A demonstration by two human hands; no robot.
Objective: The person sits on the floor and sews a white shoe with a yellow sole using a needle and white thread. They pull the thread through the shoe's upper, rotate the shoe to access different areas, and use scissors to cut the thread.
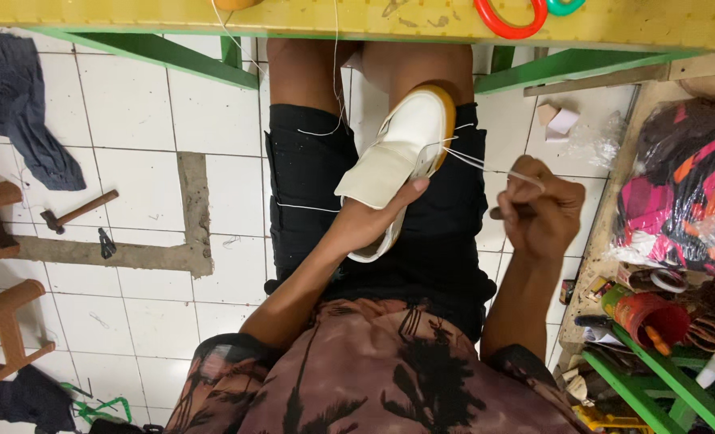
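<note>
A hammer [77, 212] lies on the tiles (well left); your left hand [365, 221] cradles the white shoe [401, 149], your right hand [538, 213] pinches taut thread [486, 166].

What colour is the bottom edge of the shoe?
The shoe is white, and its sole edge is tan-orange. It shows in the head view.

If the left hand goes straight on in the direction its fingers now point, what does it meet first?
The left hand already grips the white shoe on the lap, fingers pointing up along it. Going on, it would likely just slide along the shoe toward the tan-edged toe; beyond that is the yellow table edge, though depth is unclear.
</note>
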